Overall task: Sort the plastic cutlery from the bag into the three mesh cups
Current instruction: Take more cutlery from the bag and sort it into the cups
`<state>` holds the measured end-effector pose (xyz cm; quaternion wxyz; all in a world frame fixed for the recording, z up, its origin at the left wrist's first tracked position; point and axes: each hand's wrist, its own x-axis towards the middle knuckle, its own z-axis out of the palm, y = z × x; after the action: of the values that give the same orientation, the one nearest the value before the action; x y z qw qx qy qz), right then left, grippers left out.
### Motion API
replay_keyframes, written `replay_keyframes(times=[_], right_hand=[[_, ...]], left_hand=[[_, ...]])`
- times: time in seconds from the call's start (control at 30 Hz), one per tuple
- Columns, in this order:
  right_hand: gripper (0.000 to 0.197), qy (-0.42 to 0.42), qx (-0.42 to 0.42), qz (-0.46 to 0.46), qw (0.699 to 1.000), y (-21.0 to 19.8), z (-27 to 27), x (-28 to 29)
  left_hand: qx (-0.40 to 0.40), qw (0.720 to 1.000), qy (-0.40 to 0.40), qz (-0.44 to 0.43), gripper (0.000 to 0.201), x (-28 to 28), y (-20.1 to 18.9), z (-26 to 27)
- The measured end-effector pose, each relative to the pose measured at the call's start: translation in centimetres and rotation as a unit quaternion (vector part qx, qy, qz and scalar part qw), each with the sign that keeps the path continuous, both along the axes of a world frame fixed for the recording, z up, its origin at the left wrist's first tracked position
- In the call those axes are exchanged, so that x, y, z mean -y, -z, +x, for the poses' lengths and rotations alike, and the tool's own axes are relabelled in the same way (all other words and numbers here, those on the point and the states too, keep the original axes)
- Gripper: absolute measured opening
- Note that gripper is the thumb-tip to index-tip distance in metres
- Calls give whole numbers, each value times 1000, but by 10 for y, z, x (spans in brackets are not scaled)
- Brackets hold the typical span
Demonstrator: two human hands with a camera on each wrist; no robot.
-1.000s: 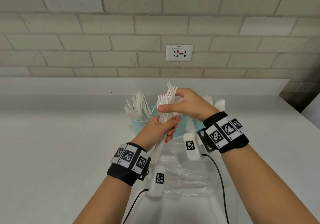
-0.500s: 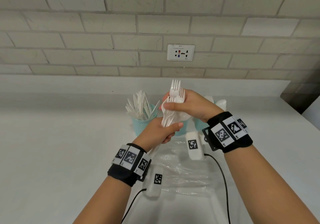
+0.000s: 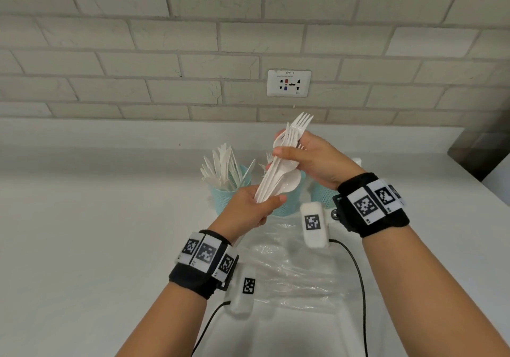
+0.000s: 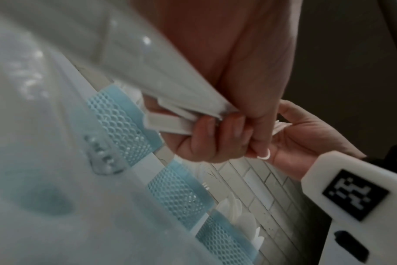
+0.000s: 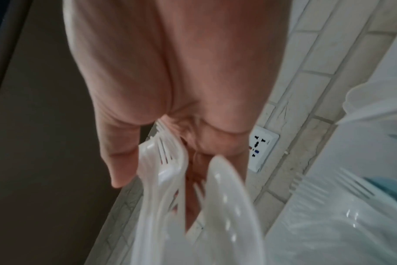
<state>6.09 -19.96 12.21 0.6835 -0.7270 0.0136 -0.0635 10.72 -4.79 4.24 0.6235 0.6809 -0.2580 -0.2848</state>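
Observation:
A bundle of white plastic forks and spoons [image 3: 281,163] is held up over the counter, tines pointing up and right. My left hand [image 3: 254,207] grips the handle ends [image 4: 170,109], while my right hand [image 3: 309,155] pinches the fork heads [image 5: 163,161] near the top. A spoon bowl [image 3: 289,183] sticks out of the bundle below my right thumb. Behind stand three light blue mesh cups: the left cup [image 3: 226,191] holds several knives, the middle cup [image 3: 289,207] holds forks, and the right cup [image 3: 321,196] is mostly hidden by my right wrist. The clear plastic bag [image 3: 298,268] lies flat under my hands.
The white counter [image 3: 96,232] runs back to a brick wall with a white power socket [image 3: 289,83]. A dark object [image 3: 480,149] sits at the counter's far right corner. Black cables [image 3: 358,287] hang from my wrist cameras over the bag.
The bundle has tilted so the fork tines now point up and to the right. My right hand has shifted right and up along the heads; a spoon bowl now shows below it.

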Motion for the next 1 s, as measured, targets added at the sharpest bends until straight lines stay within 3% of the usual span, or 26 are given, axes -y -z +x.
replay_keyframes(times=[0.13,0.27,0.47,0.6,0.7,0.8,1.0], right_hand=[[25,26,20,-32,999,5,4,-9],[9,61,48,-69,995,7,8,-10],[15,94,66,69,991,-4,8,-4],[15,162,112,86,977,-17,10,12],[18,246,155,-7,957,-19,13,28],[14,291,129,-137,938,-5,20,32],[13,200,-14,-293,935,59,36,16]], left_hand=[[14,1000,0,14,23,5,-2,-2],[14,1000,-2,17,20,4,-3,-3],[-5,1000,-6,21,24,1,2,-2],[-10,1000,-9,23,21,-6,6,1],[-14,1000,-21,15,24,-12,8,5],[-23,999,-29,-5,27,-15,6,8],[-31,998,-40,-40,19,-17,3,12]])
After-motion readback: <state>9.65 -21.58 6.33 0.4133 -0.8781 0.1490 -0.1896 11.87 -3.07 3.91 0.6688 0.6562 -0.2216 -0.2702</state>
